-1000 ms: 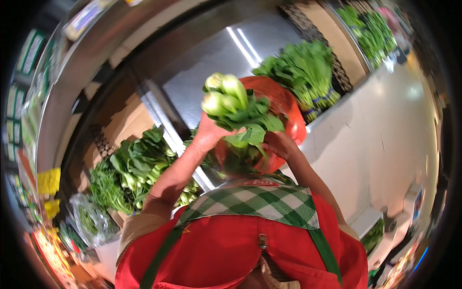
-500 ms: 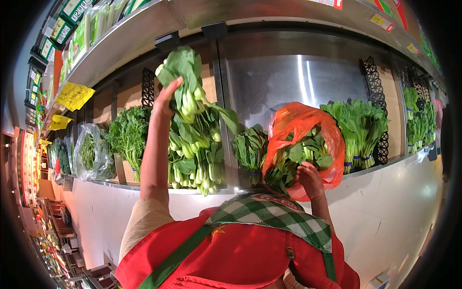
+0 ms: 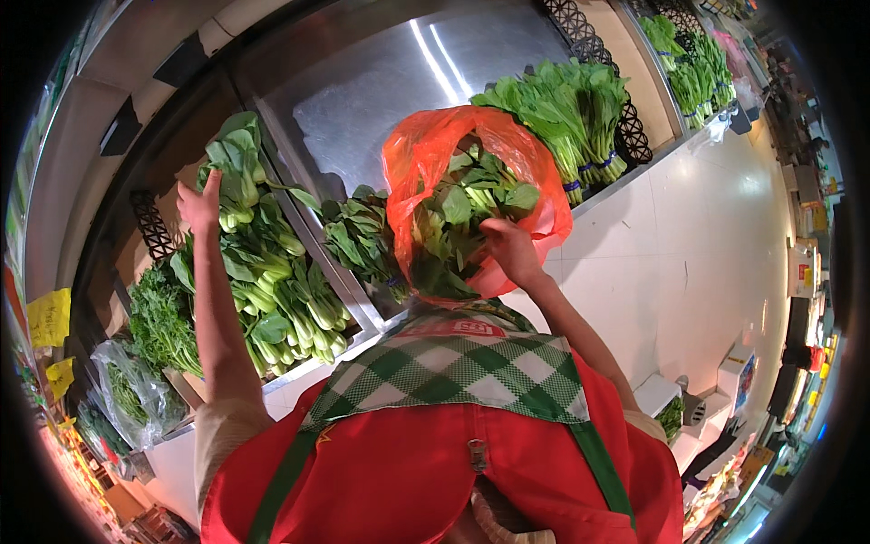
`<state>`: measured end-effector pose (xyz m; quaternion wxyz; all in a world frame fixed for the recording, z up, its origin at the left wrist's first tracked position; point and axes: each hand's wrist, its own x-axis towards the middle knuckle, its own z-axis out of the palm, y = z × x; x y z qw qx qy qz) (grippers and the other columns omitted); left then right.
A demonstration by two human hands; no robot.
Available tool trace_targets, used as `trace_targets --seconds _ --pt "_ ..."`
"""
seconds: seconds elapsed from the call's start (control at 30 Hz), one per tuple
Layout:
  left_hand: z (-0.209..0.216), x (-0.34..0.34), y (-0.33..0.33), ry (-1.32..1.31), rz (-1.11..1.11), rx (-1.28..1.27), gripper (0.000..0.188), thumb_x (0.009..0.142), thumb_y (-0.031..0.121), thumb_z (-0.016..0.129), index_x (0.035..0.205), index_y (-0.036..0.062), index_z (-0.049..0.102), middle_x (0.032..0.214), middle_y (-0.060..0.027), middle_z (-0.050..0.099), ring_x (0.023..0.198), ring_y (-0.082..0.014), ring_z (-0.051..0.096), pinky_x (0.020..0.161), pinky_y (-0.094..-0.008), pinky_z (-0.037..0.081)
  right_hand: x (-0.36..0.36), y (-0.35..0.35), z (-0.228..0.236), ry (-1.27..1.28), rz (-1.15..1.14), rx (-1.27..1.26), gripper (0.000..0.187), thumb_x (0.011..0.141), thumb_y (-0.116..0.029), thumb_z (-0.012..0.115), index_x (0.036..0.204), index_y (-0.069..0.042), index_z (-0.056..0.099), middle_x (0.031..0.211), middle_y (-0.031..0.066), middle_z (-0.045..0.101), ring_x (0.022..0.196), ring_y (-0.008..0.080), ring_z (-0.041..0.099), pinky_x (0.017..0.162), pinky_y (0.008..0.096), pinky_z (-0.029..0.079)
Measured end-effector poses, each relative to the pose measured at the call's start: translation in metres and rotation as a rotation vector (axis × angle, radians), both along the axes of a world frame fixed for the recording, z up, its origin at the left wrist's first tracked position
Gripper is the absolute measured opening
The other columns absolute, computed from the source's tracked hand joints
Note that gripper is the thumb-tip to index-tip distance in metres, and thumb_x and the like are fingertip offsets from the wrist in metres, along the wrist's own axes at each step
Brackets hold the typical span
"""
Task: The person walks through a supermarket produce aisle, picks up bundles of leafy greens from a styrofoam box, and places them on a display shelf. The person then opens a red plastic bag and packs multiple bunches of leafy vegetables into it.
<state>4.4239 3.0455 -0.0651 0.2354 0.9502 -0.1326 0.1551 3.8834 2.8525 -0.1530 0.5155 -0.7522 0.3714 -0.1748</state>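
My left hand (image 3: 199, 205) is open, with thumb and fingers apart, beside a bunch of bok choy (image 3: 239, 168) on top of a pile of bok choy (image 3: 276, 295). The bunch rests on the pile, its leaves pointing to the back. In front of me, an orange plastic bag (image 3: 412, 150) gapes wide, full of dark leafy greens (image 3: 462, 204). My right hand (image 3: 512, 252) reaches over the bag's right side. Its fingers are curled in at the greens, the tips partly hidden among the leaves.
Loose dark greens (image 3: 362, 238) lie left of the bag on the metal shelf (image 3: 349, 118). Banded leafy bunches (image 3: 566, 122) stand to its right. Feathery greens (image 3: 163, 313) and a clear bag of greens (image 3: 136, 394) are at the left. A metal divider (image 3: 304, 218) borders the bok choy.
My left hand has put the bok choy bunch down on the pile and let go of it. My view has turned to the right. The right hand stays at the orange bag.
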Motion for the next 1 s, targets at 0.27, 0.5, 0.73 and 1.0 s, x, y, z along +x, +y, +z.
trace_targets --seconds 0.27,0.5,0.73,1.0 --pt "0.034 -0.319 -0.092 0.516 -1.635 0.166 0.044 0.072 -0.005 0.055 0.113 0.0085 0.062 0.12 -0.0148 0.056 0.1 -0.033 0.058 0.087 -0.038 0.048 0.026 0.013 0.022 0.448 0.464 -0.496 0.046 0.073 -0.012 0.064 0.117 -0.007 0.052 0.108 0.0137 0.06 0.106 0.0302 0.054 0.089 0.0461 0.043" --pt "-0.029 -0.309 -0.091 0.267 -1.701 0.717 0.058 0.066 0.002 0.066 0.121 0.0208 0.061 0.139 -0.0148 0.042 0.128 -0.0356 0.041 0.101 -0.0388 0.041 0.01 -0.011 0.019 0.66 0.624 -0.758 0.032 0.073 -0.013 0.064 0.104 -0.013 0.057 0.104 0.0092 0.057 0.106 0.0277 0.051 0.088 0.0457 0.042" --pt "-0.05 -0.3 -0.079 0.456 -1.666 0.608 0.041 0.079 0.018 0.062 0.12 0.0178 0.061 0.133 -0.0146 0.047 0.125 -0.0291 0.045 0.102 -0.0331 0.039 0.001 -0.015 0.02 -0.169 0.476 -0.452 0.034 0.067 0.004 0.06 0.098 -0.008 0.058 0.101 0.0079 0.059 0.1 0.0327 0.053 0.089 0.0412 0.042" --pt "-0.063 -0.288 -0.079 0.653 -1.565 0.253 0.033 0.084 0.008 0.055 0.118 0.0076 0.059 0.111 -0.012 0.057 0.104 -0.0264 0.055 0.093 -0.032 0.042 0.02 0.005 -0.008 0.301 0.537 -0.589 0.066 0.07 -0.01 0.067 0.13 -0.006 0.039 0.114 0.0116 0.053 0.107 0.0316 0.049 0.088 0.0425 0.042"
